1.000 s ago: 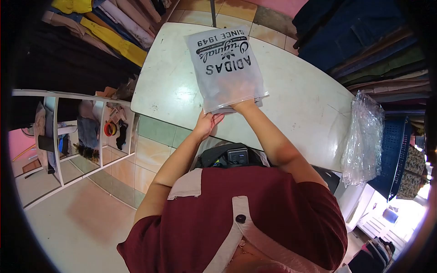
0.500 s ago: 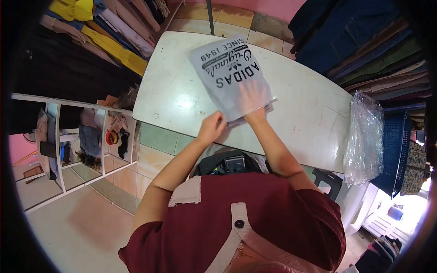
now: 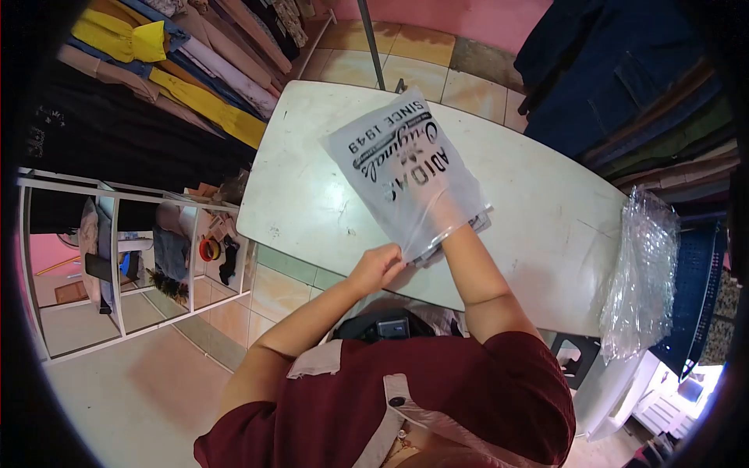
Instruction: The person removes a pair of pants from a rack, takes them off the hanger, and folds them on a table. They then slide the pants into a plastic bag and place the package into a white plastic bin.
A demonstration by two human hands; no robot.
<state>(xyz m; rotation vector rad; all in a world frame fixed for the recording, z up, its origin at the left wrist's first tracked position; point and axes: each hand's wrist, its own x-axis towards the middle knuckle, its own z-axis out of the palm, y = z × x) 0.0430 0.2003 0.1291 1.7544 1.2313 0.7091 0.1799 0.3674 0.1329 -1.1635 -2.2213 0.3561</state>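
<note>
Bagging step: left hand (image 3: 378, 267) pinches the printed bag (image 3: 406, 168) mouth at six o'clock, right hand (image 3: 441, 209) spread inside; next calls for smoothing garment flat

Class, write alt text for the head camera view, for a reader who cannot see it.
A person's right hand is pushed inside a frosted plastic bag printed with black lettering on a pale oval table, while the left hand pinches the bag's open edge. Clear plastic bags hang at the table's right.
</note>
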